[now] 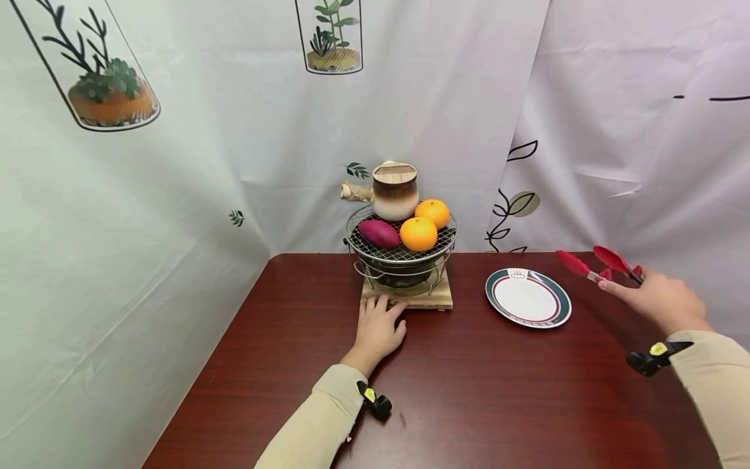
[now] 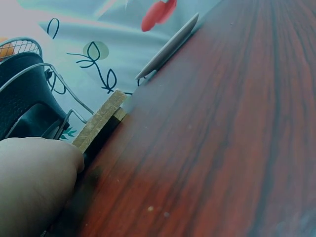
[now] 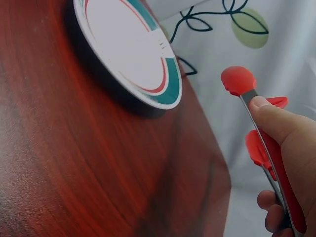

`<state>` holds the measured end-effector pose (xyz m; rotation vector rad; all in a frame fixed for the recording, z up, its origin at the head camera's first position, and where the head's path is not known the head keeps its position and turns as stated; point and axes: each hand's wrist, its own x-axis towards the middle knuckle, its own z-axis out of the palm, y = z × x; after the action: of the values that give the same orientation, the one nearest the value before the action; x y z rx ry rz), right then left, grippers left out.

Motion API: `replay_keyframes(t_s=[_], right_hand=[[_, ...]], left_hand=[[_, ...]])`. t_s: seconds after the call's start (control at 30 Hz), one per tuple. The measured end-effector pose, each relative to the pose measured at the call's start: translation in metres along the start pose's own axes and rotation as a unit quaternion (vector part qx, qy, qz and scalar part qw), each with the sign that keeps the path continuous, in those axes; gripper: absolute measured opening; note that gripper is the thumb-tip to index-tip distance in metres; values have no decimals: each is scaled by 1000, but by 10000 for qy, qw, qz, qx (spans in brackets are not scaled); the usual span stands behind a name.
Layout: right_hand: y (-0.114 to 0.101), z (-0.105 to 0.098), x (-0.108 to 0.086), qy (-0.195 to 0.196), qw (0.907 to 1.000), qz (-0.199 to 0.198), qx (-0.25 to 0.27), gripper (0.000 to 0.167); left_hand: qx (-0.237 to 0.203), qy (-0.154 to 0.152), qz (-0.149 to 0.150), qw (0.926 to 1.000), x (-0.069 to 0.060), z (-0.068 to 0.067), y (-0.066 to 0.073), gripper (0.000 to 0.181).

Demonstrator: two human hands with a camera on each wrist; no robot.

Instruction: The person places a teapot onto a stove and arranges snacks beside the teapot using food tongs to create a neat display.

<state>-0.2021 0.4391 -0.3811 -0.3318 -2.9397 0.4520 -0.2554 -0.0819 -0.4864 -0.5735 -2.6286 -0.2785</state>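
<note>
The left hand rests with its fingertips at the front edge of a square wooden board. On that board stands a small black stove topped by a wire grill. A purple sweet potato, two oranges and a brown-and-cream pot with a wooden lid sit on the grill. At the right, the right hand grips red-tipped tongs, held above the table with their two tips apart. Part of the left hand's fingers is hidden in the left wrist view.
A white plate with a green rim lies on the dark red table between the stove and the tongs. White patterned cloth hangs behind the table and along its left side.
</note>
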Motion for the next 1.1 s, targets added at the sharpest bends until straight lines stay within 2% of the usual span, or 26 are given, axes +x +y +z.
replay_keyframes(t_s=[0.27,0.57,0.9,1.1], right_hand=[[3,14,1,-53,9998,188,-91,92],[8,26,-2,42,9997,227,-4,89],[14,39,-2,-133,9990,415,49,98],[17,45,-2,-102,9989,453,100,95]], left_hand=[[15,8,42,10000,0,0,-1,42],[24,30,57,10000,0,1,-2,42],[56,99,88,9999,-2,1,-1,42],[15,47,53,10000,-1,1,-1,42]])
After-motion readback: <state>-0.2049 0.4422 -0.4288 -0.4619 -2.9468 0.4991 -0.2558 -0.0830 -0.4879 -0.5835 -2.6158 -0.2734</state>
